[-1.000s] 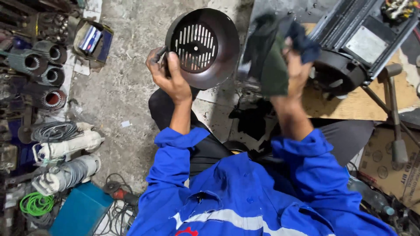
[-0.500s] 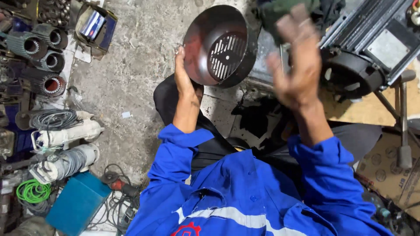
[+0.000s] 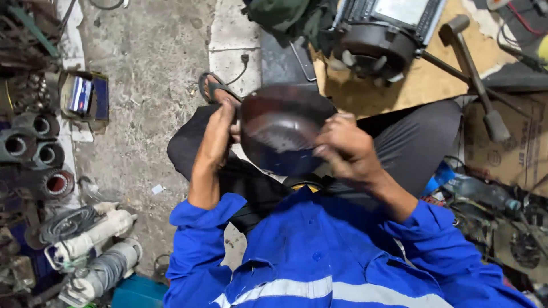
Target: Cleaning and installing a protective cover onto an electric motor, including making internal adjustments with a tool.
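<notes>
Fan cover (image 3: 282, 134), dark round metal, sitting between both hands over the person's lap, hollow side facing up toward the camera, slotted grille showing at the bottom of the bowl. Shape is round, so no clear long axis; the opening is tilting slightly toward the person. Left hand (image 3: 224, 117) is gripping the cover's left rim, fingers curled over the edge, thumb side on the outside. Right hand (image 3: 342, 145) is closing on the right rim, fingers bent over the edge and partly blurred, so exact finger spread is hard to tell. Cover is lying directly between the two hands, touching both. Blue sleeves (image 3: 197, 228) are framing it from below. Electric motor (image 3: 382, 34) is resting on cardboard (image 3: 422, 85) just beyond the cover, hammer (image 3: 476, 85) lying to its right. Green cloth (image 3: 285, 17) is sitting beside the motor.
</notes>
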